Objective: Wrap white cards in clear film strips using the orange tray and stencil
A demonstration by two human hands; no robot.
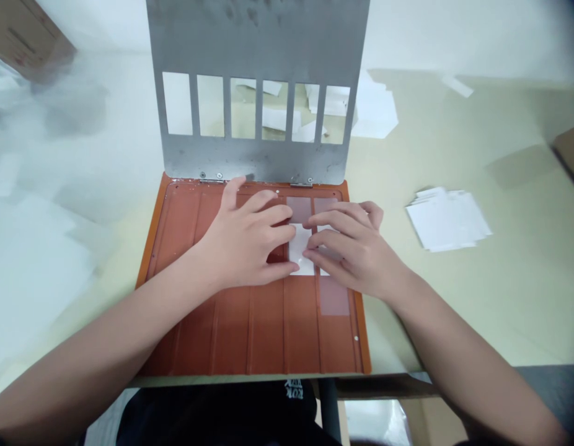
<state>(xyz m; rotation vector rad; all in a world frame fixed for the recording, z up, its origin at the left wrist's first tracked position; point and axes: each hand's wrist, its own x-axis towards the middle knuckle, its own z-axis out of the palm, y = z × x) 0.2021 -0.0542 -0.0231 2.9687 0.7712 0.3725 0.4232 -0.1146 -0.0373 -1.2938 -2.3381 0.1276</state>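
A small white paper piece lies on an orange-brown ribbed board, mostly hidden by fingers. My left hand grips its left side, with the thumb along the lower edge. From the other side, my right hand holds it with curled fingertips. Translucent pinkish rectangles sit on the board, one above the paper and one below my right hand. Hinged to the board's far edge, a raised metal plate has several rectangular windows.
A stack of white paper pieces lies on the pale green table to the right. Loose white sheets lie behind the plate. A cardboard box sits at the far left corner, and blurred plastic sheeting covers the left side.
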